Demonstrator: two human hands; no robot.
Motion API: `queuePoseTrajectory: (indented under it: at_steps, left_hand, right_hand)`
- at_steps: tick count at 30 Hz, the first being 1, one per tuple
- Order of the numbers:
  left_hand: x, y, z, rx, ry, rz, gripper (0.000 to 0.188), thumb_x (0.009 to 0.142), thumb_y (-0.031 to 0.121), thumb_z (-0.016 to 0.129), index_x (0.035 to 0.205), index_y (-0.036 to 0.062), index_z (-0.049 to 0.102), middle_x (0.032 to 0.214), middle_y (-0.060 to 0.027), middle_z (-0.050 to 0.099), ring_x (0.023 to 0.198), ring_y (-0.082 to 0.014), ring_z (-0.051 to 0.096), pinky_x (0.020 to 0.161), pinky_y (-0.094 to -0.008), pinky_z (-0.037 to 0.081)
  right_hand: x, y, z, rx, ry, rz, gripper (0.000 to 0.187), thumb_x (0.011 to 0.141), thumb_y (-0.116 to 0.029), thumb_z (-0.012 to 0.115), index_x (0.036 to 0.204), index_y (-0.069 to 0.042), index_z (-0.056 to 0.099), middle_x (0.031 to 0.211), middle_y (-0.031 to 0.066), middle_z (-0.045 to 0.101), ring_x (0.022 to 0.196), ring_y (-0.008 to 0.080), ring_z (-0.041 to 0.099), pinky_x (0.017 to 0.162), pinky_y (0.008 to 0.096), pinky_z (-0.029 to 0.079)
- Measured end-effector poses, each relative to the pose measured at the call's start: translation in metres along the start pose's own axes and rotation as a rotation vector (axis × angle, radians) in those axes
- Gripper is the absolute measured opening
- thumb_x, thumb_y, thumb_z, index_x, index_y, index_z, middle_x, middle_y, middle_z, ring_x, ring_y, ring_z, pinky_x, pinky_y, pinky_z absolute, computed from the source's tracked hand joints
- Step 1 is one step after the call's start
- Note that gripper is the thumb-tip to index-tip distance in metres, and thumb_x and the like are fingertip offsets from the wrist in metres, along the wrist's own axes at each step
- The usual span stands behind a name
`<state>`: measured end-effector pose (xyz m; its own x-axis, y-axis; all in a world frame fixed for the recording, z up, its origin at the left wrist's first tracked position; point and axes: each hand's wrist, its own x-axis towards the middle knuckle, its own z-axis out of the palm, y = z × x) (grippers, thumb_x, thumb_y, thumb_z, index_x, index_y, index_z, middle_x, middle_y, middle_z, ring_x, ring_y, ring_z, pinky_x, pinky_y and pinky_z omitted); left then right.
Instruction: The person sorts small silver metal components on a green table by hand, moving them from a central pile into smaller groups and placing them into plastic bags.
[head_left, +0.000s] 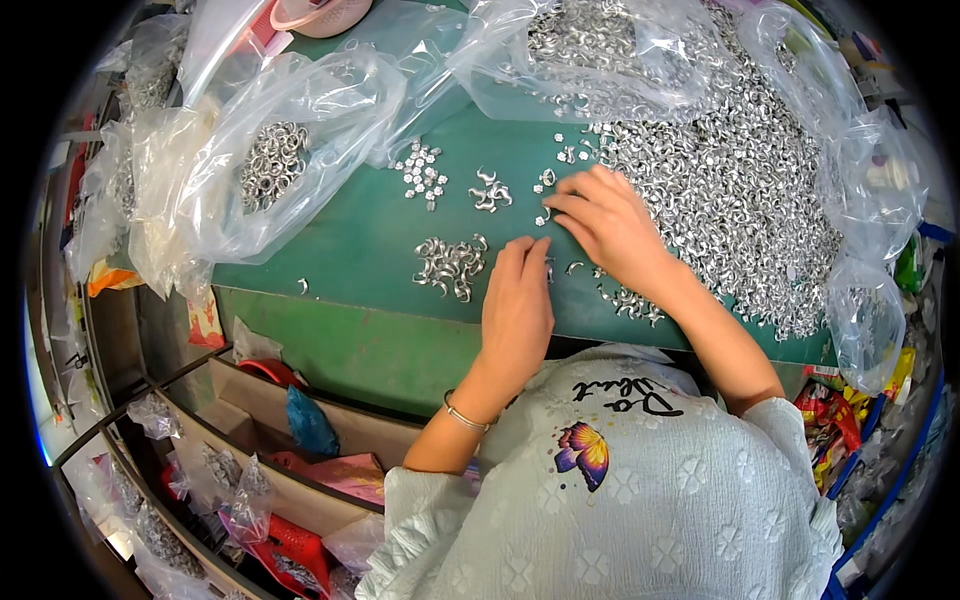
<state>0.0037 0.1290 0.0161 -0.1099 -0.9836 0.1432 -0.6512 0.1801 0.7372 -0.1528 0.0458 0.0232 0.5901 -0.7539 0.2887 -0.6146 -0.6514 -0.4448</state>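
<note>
My right hand reaches over the green table with its fingers bent into a pinch. At its fingertips is a small curved silver metal piece. Palm down beside it lies my left hand, fingers bent and close together; whatever they may hold is hidden. Left of that hand sits a pile of curved metal pieces. A smaller cluster of curved pieces lies beyond it, and a group of small flower-shaped metal pieces is farther left. Several loose pieces lie around my right fingertips.
A large heap of silver pieces spreads across the right side, edged by clear plastic bags. Another clear bag at left holds metal rings. A pink basket stands at the back. Below left are drawers with bagged parts.
</note>
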Motion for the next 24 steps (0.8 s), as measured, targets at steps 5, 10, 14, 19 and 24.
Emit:
queuePoseTrajectory:
  at_steps: [5, 10, 14, 19, 24]
  left_hand:
    - [-0.005, -0.002, -0.003, -0.042, -0.02, -0.006, 0.025, 0.086, -0.009, 0.053, 0.111, -0.0049, 0.058, 0.109, -0.0189, 0.056, 0.097, -0.0362, 0.057, 0.085, -0.0394, 0.047]
    - [0.003, 0.0, 0.004, -0.091, 0.097, -0.031, 0.024, 0.087, -0.01, 0.052, 0.11, -0.0057, 0.058, 0.11, -0.0195, 0.054, 0.097, -0.036, 0.056, 0.085, -0.0393, 0.047]
    - [-0.004, 0.007, 0.014, -0.025, -0.094, 0.032, 0.043, 0.072, -0.014, 0.051, 0.114, -0.0078, 0.055, 0.114, -0.0182, 0.051, 0.103, -0.0347, 0.052, 0.089, -0.0402, 0.046]
    - [-0.01, 0.009, 0.01, -0.103, -0.083, 0.046, 0.038, 0.076, -0.014, 0.051, 0.113, -0.0058, 0.057, 0.111, -0.0183, 0.053, 0.101, -0.0353, 0.054, 0.087, -0.0405, 0.046]
    - [-0.002, 0.001, 0.01, -0.212, 0.033, -0.022, 0.032, 0.085, -0.009, 0.052, 0.116, -0.0034, 0.055, 0.111, -0.0188, 0.055, 0.102, -0.0355, 0.054, 0.087, -0.0412, 0.046]
  right_hand:
    - [-0.017, -0.006, 0.001, -0.06, -0.103, -0.111, 0.025, 0.073, -0.004, 0.062, 0.096, -0.001, 0.066, 0.103, 0.0072, 0.058, 0.096, 0.0238, 0.052, 0.08, 0.034, 0.04]
    - [-0.021, -0.003, -0.019, 0.021, -0.172, -0.053, 0.022, 0.075, -0.007, 0.063, 0.097, -0.003, 0.068, 0.095, 0.0057, 0.06, 0.094, 0.0241, 0.052, 0.08, 0.0348, 0.04]
    - [0.007, 0.017, -0.004, -0.138, 0.067, 0.089, 0.016, 0.078, -0.008, 0.065, 0.093, -0.004, 0.069, 0.092, 0.0061, 0.06, 0.092, 0.0243, 0.052, 0.08, 0.0355, 0.039]
    - [0.008, 0.013, -0.002, -0.231, -0.003, 0.058, 0.006, 0.078, -0.011, 0.067, 0.082, -0.006, 0.066, 0.088, 0.0053, 0.058, 0.09, 0.0237, 0.051, 0.079, 0.036, 0.039]
    - [-0.012, 0.006, -0.008, -0.081, -0.007, -0.083, 0.007, 0.078, -0.012, 0.068, 0.08, -0.006, 0.063, 0.086, 0.0049, 0.056, 0.088, 0.0231, 0.051, 0.078, 0.0357, 0.039]
